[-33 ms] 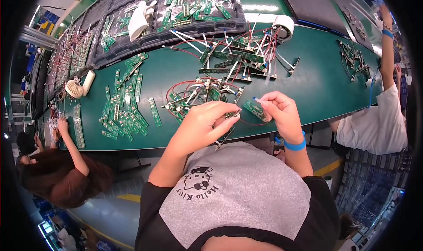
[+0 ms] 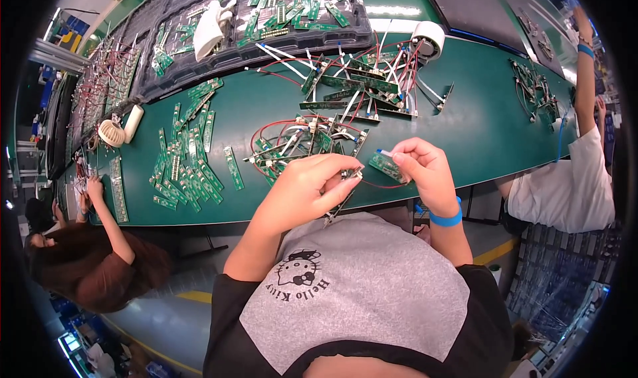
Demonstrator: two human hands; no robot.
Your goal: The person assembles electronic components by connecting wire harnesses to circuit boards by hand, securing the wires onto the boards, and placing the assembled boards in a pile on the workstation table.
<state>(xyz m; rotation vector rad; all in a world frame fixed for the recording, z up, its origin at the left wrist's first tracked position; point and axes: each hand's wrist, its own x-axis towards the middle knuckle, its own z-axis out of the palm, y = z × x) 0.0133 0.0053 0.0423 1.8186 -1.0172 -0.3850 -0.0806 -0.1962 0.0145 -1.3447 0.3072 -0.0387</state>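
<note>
My left hand (image 2: 306, 187) is closed, thumb and fingers pinching a narrow circuit board (image 2: 334, 214). Most of that board is hidden by the hand, its lower end showing below. My right hand (image 2: 423, 168) pinches a white flat ribbon cable (image 2: 386, 153) with a blue end, at a small green circuit board (image 2: 387, 167). A thin red wire (image 2: 382, 186) runs between the two hands. Just beyond my left hand lies a tangle of wired boards (image 2: 312, 135) with red and white leads. Further back is a larger heap of wired boards (image 2: 362, 89).
Loose green boards (image 2: 189, 165) lie on the green table (image 2: 478, 125) to the left. At the back, a black tray (image 2: 219, 62) holds more boards and a white glove (image 2: 214, 31). A white cylinder (image 2: 427, 40) and small fan (image 2: 113, 133) stand nearby. Co-workers sit at both sides.
The ribbon cable's blue end has shifted slightly left and down, and the green board by my right hand has turned a little. My left hand stays in place.
</note>
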